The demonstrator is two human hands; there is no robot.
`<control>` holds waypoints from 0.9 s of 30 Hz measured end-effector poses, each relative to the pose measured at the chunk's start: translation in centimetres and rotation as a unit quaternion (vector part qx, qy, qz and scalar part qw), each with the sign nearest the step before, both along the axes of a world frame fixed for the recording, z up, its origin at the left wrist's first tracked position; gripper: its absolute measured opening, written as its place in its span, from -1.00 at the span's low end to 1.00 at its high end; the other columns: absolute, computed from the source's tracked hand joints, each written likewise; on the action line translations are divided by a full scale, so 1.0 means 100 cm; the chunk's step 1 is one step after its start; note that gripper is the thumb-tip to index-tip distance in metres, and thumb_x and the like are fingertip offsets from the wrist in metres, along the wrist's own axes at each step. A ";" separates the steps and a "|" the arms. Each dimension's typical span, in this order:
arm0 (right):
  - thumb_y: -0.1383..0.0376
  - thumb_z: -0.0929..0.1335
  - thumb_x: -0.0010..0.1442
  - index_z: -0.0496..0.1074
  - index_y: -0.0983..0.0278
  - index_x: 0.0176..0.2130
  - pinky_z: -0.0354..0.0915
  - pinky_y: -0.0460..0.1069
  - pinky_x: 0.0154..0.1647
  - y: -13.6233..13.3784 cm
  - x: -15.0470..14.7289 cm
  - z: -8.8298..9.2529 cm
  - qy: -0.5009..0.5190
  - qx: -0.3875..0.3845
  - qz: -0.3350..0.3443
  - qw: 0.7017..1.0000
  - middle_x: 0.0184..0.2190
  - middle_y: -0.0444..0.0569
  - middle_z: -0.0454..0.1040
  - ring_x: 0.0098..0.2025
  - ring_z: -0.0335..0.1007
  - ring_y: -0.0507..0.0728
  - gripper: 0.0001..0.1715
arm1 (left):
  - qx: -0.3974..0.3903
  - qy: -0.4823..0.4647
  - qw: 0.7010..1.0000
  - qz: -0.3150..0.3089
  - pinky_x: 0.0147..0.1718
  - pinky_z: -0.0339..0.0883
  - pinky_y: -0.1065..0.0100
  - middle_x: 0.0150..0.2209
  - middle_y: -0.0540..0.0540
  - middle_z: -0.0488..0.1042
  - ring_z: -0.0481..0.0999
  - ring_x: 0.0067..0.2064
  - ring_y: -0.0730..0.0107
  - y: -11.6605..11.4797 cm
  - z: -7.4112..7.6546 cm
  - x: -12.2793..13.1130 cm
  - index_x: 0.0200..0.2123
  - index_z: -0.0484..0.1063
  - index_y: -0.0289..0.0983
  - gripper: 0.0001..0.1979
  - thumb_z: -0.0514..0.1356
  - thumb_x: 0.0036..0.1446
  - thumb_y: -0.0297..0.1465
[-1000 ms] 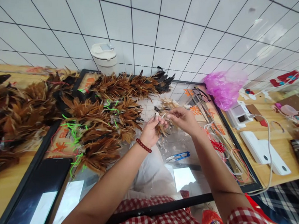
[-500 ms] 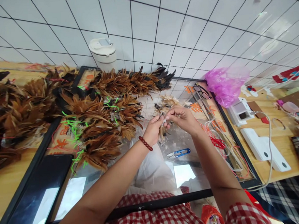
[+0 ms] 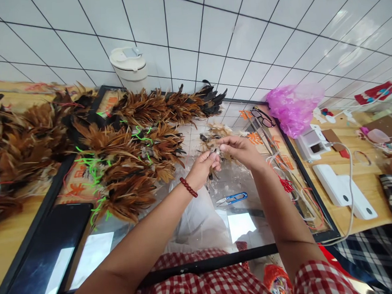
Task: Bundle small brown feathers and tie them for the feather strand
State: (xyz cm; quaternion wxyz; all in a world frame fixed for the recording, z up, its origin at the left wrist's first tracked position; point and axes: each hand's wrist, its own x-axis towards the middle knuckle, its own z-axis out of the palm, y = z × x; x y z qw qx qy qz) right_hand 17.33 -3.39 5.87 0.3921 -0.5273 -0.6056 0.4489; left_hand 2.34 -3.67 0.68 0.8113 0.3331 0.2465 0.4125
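My left hand, with a dark red bead bracelet on the wrist, pinches the pale base of a small bunch of feathers. Right beside it, my right hand bends its thumb and index finger close around the same spot. Whatever lies between those right fingertips is too small to make out. Behind both hands, loose pale and dark feathers lie on the glass. Blue-handled thread snips rest on the glass in front of the hands.
Brown feather bundles with green ties cover the left side. A black phone, a white lidded cup, eyeglasses, red cord, a purple plastic bag and white power banks lie around the black-framed glass.
My right hand's fingers have loosened slightly, with the index finger stretched further over the left fingertips. My left hand stays closed. The whole view has shifted a little.
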 end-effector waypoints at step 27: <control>0.41 0.27 0.07 0.55 0.24 -0.31 0.27 -0.05 -0.20 0.000 0.043 0.010 -0.303 0.132 0.005 0.944 -0.30 -0.05 0.55 -0.25 0.43 0.08 -0.73 | -0.081 -0.060 0.994 0.047 -0.44 0.27 0.41 -0.63 0.10 0.12 0.25 -0.56 0.56 0.004 0.008 -0.004 -0.49 0.31 -0.31 -0.76 0.25 0.10 -0.31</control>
